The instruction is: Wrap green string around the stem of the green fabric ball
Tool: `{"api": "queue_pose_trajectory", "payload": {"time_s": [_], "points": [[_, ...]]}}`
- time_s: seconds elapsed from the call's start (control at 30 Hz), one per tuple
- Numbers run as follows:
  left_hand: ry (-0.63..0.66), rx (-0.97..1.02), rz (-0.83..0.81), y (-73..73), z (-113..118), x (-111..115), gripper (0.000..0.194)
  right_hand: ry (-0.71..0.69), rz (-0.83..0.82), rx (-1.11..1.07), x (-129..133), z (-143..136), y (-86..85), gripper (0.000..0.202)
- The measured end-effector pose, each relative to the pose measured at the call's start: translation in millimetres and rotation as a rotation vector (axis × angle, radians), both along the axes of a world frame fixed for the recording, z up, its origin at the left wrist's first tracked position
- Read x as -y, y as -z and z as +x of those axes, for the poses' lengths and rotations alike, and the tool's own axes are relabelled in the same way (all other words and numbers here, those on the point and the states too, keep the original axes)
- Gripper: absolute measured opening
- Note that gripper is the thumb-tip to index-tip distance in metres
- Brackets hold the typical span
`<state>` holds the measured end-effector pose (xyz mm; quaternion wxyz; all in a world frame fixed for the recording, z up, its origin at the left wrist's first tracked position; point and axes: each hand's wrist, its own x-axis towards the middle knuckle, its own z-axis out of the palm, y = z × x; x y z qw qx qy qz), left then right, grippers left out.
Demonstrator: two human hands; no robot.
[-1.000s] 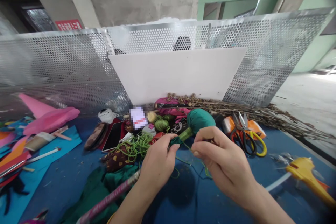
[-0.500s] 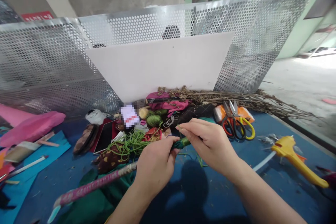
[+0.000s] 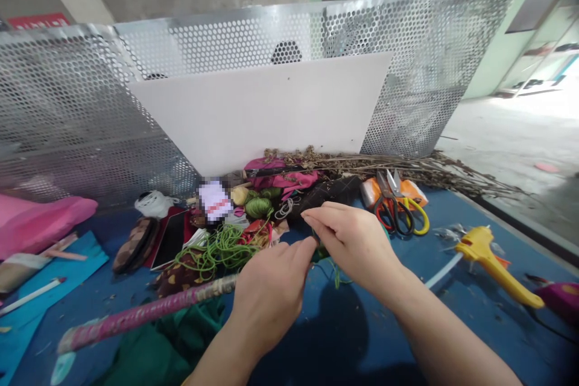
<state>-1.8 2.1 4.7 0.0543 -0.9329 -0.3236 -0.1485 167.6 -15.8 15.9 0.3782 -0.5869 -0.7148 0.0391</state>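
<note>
Two things are held above the desk point(image 3: 375, 353): a pink-wrapped stick point(image 3: 149, 313) in the left hand point(image 3: 274, 289), green cord point(image 3: 337, 277) pinched by the right hand point(image 3: 355, 247), while a checked pouch point(image 3: 134, 243), contents hidden, lies toward the far edge.

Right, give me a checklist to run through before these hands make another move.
1. Left hand gripping the pink-wrapped stick: ok, closed around it.
2. Something pinched in the right hand: cannot tell; its fingers are drawn together and hide what is between them.
3. Clear view between the hands: not ok; they cover most of it.
4. Scissors away from both hands: ok, lying beyond the right hand.
5. Glue stick of the yellow glue gun clear of the right forearm: cannot tell; its end meets the forearm's outline.
6. Light green cord untangled: not ok, it lies in a loose heap.
</note>
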Motion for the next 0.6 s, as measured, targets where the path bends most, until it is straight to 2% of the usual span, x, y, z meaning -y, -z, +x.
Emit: {"api": "queue_pose_trajectory", "payload": {"time_s": [0.17,0.3,0.43,0.53,0.6], "points": [[0.073,0.042,0.092,2.6,1.0,-1.5,0.024,0.021,-0.008,0.028,-0.8,-0.8,0.0,0.025],[0.07,0.042,0.114,5.9,0.8,-3.3,0.024,0.02,-0.016,0.004,-3.6,-3.2,0.5,0.027],[0.05,0.087,0.059,7.5,-4.1,-8.0,0.025,-0.052,-0.103,-0.173,3.5,4.6,-7.9,0.024],[0.016,0.188,0.008,5.3,-13.7,-15.4,0.026,-0.088,-0.203,-0.334,15.7,26.4,-21.0,0.027],[-0.027,0.253,-0.055,1.0,-21.2,-19.6,0.027,-0.055,-0.197,-0.48,20.2,45.4,-27.8,0.028]]}}
